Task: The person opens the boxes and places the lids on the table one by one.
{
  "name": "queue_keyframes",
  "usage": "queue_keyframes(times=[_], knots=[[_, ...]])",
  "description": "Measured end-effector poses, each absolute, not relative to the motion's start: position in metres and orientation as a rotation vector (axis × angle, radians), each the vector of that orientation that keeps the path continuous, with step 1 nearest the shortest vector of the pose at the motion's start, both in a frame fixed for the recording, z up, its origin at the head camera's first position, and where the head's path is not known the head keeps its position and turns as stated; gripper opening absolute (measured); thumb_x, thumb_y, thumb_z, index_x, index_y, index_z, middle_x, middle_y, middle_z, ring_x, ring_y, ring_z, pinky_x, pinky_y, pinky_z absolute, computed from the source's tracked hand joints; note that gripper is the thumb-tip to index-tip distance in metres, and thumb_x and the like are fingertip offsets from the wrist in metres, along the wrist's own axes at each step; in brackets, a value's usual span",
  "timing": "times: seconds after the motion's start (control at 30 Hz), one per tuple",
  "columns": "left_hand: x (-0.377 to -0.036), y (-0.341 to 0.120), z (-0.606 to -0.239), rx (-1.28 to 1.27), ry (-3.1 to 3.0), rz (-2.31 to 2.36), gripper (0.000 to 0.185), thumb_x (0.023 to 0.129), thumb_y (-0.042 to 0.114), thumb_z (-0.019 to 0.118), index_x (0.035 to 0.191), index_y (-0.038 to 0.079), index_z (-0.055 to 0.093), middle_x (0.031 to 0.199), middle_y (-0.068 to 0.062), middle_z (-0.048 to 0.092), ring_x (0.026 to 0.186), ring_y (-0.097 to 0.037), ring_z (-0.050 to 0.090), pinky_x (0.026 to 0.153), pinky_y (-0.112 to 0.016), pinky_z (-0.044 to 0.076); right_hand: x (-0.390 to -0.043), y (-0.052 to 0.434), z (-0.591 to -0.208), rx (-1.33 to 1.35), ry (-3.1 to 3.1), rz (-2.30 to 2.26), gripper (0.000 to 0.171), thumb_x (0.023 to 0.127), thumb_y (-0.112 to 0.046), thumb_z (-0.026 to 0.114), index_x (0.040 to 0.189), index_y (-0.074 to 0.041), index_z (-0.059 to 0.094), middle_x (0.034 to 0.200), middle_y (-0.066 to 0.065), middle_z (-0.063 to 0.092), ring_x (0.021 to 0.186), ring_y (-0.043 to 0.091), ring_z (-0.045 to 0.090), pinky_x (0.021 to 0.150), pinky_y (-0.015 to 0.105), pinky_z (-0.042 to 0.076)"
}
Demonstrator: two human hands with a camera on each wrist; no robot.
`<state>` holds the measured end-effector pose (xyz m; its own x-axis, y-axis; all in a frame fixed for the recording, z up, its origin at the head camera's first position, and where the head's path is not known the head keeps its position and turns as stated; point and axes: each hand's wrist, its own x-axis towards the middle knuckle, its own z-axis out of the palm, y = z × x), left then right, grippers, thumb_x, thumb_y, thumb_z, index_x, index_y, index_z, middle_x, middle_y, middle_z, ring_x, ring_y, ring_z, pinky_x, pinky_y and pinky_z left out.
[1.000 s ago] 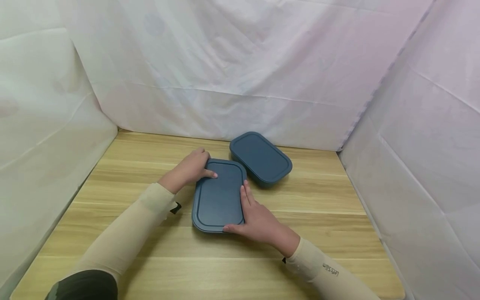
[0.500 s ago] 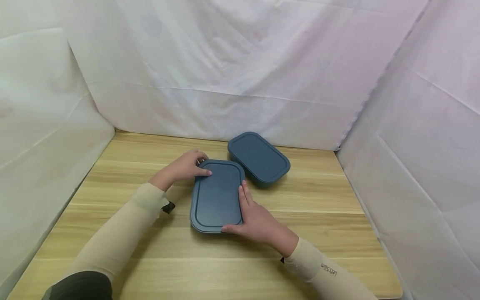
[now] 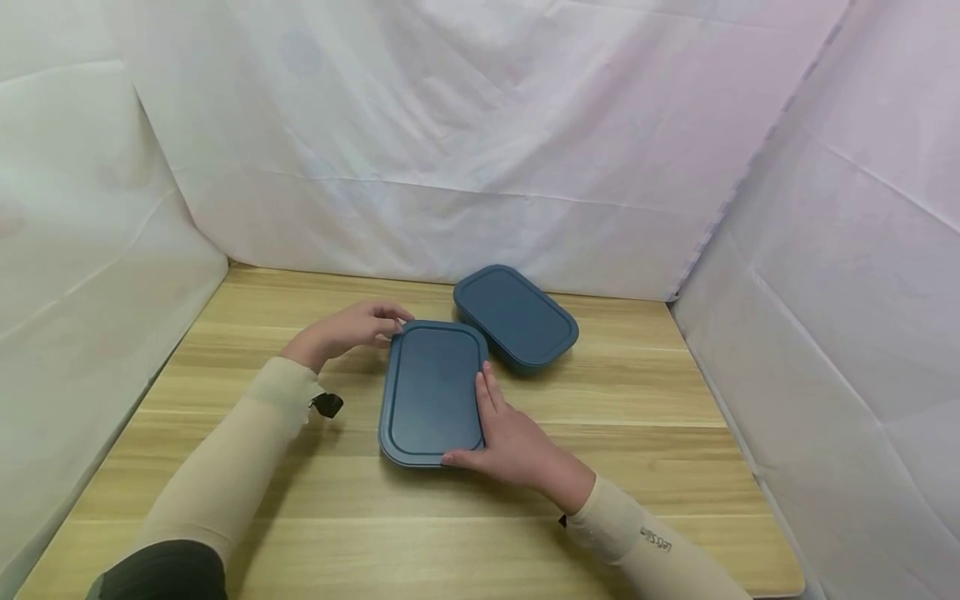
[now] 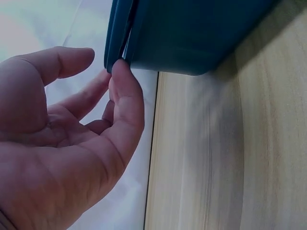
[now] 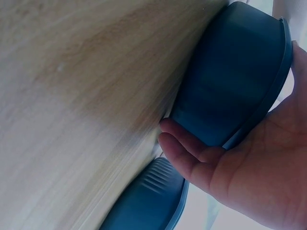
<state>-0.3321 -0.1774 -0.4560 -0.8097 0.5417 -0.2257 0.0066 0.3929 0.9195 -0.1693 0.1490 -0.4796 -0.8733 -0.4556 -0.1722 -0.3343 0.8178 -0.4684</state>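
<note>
A blue rectangular food container (image 3: 435, 392) with a lid sits on the wooden table in front of me. My left hand (image 3: 348, 327) is at its far left corner. In the left wrist view, its fingertips touch the edge of the lid (image 4: 117, 28), its thumb stands off, and a narrow gap shows between lid and container wall. My right hand (image 3: 517, 442) holds the near right corner, thumb on the lid's front edge and fingers along the side wall (image 5: 235, 72). Behind it, to the right, lies a second blue lidded container (image 3: 517, 317), turned at an angle.
White cloth (image 3: 420, 150) hangs behind the table (image 3: 360, 542) and along both sides. In the right wrist view the second container's end wall (image 5: 158, 177) shows ridges, close past my right fingertips.
My left hand has moved left, its thumb coming off the top of the lid, so just its fingertips are at the corner. The right hand keeps its hold and both containers stay in place.
</note>
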Motion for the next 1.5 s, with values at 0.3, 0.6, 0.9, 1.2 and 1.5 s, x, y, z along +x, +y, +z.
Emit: queue_keyframes(times=[0.3, 0.6, 0.9, 1.2, 1.5], knots=[[-0.338, -0.179, -0.457, 0.417, 2.089, 1.415, 0.043, 0.111, 0.005, 0.055, 0.153, 0.005, 0.058, 0.136, -0.021, 0.062, 0.120, -0.034, 0.064, 0.112, -0.058, 0.053, -0.171, 0.148, -0.479, -0.615, 2.729, -0.632, 0.139, 0.088, -0.091, 0.065, 0.177, -0.008, -0.003, 0.184, 0.006, -0.018, 0.157, 0.041, 0.043, 0.121, 0.052, 0.046], [-0.340, -0.184, -0.457, 0.395, 2.050, 1.407, 0.044, 0.112, 0.006, 0.055, 0.156, 0.005, 0.055, 0.139, -0.017, 0.068, 0.132, -0.033, 0.062, 0.118, -0.057, 0.048, -0.171, 0.148, -0.478, -0.614, 2.728, -0.630, 0.139, 0.088, -0.090, 0.066, 0.177, -0.008, -0.003, 0.184, 0.007, -0.017, 0.156, 0.042, 0.044, 0.120, 0.053, 0.046], [-0.341, -0.187, -0.458, 0.412, 2.024, 1.434, 0.046, 0.113, 0.009, 0.058, 0.157, 0.003, 0.053, 0.137, -0.018, 0.066, 0.125, -0.031, 0.064, 0.116, -0.055, 0.050, -0.170, 0.149, -0.479, -0.614, 2.730, -0.620, 0.140, 0.087, -0.093, 0.064, 0.177, -0.007, -0.003, 0.183, 0.005, -0.018, 0.158, 0.042, 0.041, 0.122, 0.052, 0.045], [-0.341, -0.189, -0.458, 0.395, 2.001, 1.487, 0.047, 0.111, 0.008, 0.062, 0.158, 0.005, 0.056, 0.141, -0.018, 0.063, 0.127, -0.031, 0.065, 0.113, -0.050, 0.054, -0.170, 0.150, -0.477, -0.601, 2.722, -0.633, 0.140, 0.087, -0.093, 0.064, 0.177, -0.009, -0.003, 0.184, 0.005, -0.018, 0.159, 0.041, 0.039, 0.122, 0.053, 0.044], [-0.342, -0.189, -0.458, 0.392, 2.000, 1.501, 0.046, 0.112, 0.010, 0.064, 0.157, 0.005, 0.057, 0.134, -0.017, 0.066, 0.124, -0.030, 0.066, 0.113, -0.050, 0.053, -0.170, 0.150, -0.476, -0.601, 2.720, -0.640, 0.140, 0.087, -0.093, 0.064, 0.178, -0.009, -0.003, 0.184, 0.005, -0.017, 0.160, 0.040, 0.038, 0.122, 0.054, 0.044]])
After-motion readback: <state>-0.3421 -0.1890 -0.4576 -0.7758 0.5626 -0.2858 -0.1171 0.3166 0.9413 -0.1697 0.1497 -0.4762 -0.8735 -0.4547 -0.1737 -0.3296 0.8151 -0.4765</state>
